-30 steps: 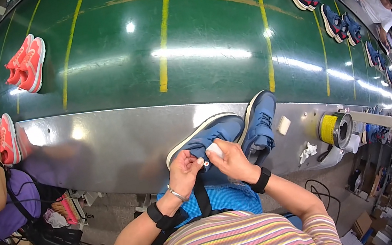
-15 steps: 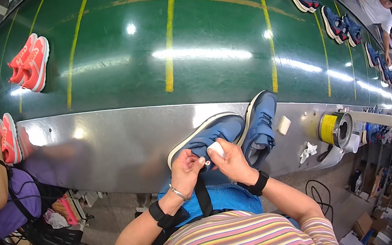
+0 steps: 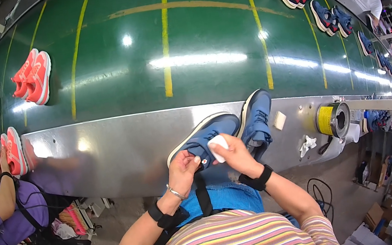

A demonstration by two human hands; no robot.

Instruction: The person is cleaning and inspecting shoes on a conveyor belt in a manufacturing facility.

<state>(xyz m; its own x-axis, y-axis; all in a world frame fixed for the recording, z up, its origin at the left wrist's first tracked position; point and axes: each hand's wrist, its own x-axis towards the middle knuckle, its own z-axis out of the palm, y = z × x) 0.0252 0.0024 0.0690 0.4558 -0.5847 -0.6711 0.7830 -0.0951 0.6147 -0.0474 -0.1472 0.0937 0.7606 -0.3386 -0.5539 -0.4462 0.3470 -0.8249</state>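
Head view: our left hand [image 3: 181,167] grips the blue fabric sneaker [image 3: 204,139] at the steel bench [image 3: 106,149] edge; right-hand fingers [image 3: 228,143] pinch a white wiping pad [image 3: 218,148] (wiping apparently unfinished).

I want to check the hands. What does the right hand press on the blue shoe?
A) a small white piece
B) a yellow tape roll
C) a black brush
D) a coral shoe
A: the right hand holds a small white piece against the blue shoe, which the left hand steadies.
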